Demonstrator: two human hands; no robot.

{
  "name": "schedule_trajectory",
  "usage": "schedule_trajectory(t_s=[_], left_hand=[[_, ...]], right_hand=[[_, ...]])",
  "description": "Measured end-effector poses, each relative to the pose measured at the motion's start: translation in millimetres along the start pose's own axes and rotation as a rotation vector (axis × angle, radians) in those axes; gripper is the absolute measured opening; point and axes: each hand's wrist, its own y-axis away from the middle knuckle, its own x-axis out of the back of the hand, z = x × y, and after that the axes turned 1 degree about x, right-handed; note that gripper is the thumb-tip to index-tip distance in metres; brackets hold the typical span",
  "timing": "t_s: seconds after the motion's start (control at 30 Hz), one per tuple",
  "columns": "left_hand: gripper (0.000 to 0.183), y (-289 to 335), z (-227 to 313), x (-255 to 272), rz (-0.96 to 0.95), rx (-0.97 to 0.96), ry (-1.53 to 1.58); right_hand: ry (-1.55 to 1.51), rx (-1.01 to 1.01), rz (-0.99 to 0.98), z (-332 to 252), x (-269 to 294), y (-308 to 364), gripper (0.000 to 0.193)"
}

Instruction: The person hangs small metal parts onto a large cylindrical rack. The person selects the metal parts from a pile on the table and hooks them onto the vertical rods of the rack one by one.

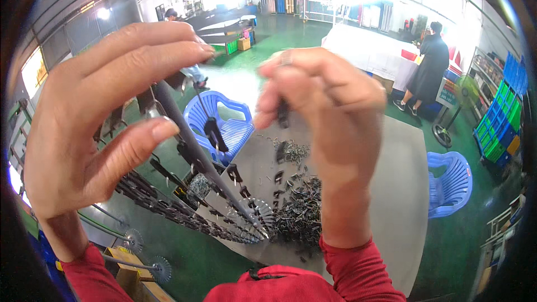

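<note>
My left hand is raised beside a slanting grey pole, its fingers curved and the thumb held apart from them. Small black clips with metal ends hang in rows along the pole, and some show in the gap between my left thumb and fingers. My right hand, smeared by motion, is closed in a pinch with a small black clip below the fingertips. Beneath it, more small black pieces run down in a line. A heap of black clips lies on the grey table.
Small metal parts lie behind the heap. Blue plastic chairs stand at the table's far left and right. Toothed discs on rods are at lower left. A person in dark clothes stands at a white-covered table; another is at far left.
</note>
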Motion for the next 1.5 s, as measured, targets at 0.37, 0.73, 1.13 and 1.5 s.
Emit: schedule_trajectory(t_s=[0.37,0.73,1.13,1.5], left_hand=[[0.063,-6.6,-15.4,-5.3,0.038,0.001,-0.121],[0.063,-7.3,-24.9,-2.6,0.045,-0.165,-0.001],[0.046,-5.6,-13.6,-8.2,0.083,-0.126,0.007],[0.059,-12.7,-14.3,-9.1,0.02,-0.03,0.022]], right_hand=[[1.353,-0.152,-0.212,12.5,71.2,-6.7,0.023],[0.022,-0.139,-0.215,-3.6,-13.0,-13.5,0.02],[-0.032,-0.1,-0.027,-1.9,-13.9,-8.7,0.011],[1.04,-0.13,-0.063,11.9,83.3,-11.7,0.022]])
